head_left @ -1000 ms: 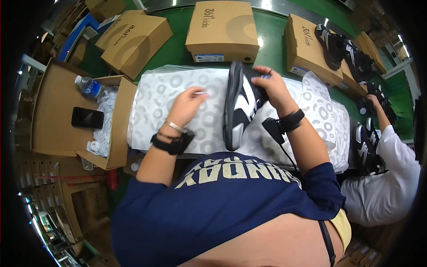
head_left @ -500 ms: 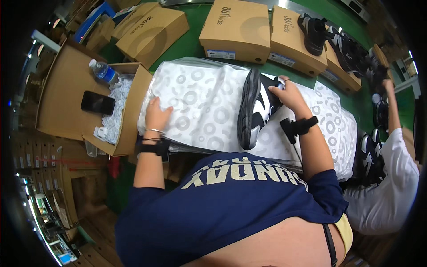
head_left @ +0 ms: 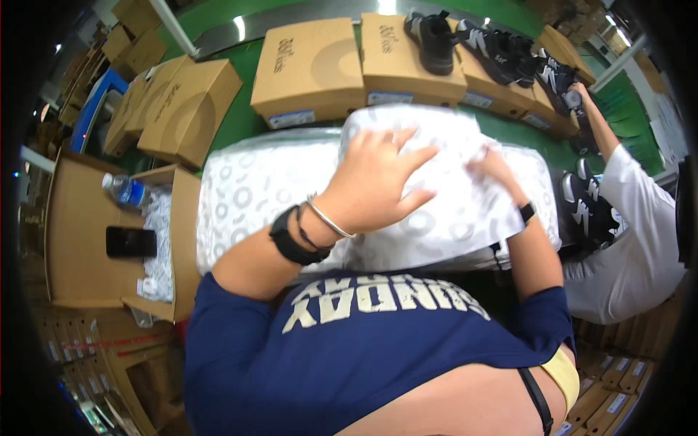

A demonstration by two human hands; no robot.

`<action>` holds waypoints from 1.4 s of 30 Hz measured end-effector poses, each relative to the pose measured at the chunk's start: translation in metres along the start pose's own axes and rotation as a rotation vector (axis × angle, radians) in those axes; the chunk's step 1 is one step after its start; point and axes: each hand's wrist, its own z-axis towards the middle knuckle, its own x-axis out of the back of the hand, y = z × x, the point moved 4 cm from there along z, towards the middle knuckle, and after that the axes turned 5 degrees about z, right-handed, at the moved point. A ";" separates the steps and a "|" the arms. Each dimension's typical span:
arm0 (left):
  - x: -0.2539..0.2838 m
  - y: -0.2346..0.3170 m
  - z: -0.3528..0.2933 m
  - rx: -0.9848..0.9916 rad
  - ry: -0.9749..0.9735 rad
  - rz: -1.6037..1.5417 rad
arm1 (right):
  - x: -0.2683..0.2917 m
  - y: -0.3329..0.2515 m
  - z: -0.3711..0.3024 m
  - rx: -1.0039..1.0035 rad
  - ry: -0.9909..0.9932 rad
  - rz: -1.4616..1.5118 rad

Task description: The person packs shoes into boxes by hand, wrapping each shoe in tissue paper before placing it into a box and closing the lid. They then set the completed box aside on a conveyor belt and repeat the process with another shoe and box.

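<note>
The left hand [head_left: 374,182] lies flat with fingers spread wide, pressing down on a raised fold of white patterned tissue paper [head_left: 436,182]; the right hand [head_left: 494,168] is partly tucked under the same fold at about 3 o'clock from it, fingers curled into the sheet, so how much it grips I cannot tell. Half a second ago a black-and-white shoe stood in plain view in the right hand while the left rested on the flat paper at 9 o'clock; now the shoe is out of sight and the paper bulges where it was. I judge the shoe is being wrapped and the fold has been drawn over it. The bundle sits on the paper stack on the desk [head_left: 240,120], just ahead of the person. Its long axis runs roughly from 10 o'clock to 4 o'clock; which end is the toe is hidden.
</note>
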 end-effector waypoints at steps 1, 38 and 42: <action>-0.034 -0.014 -0.005 0.038 -0.192 0.132 | -0.001 0.045 0.004 -0.136 0.086 -0.260; -0.080 -0.079 -0.039 0.185 -0.516 0.212 | -0.033 0.044 -0.098 0.177 0.337 -0.782; -0.040 -0.061 -0.013 0.214 -0.698 -0.051 | 0.008 0.055 -0.082 0.043 0.454 -0.396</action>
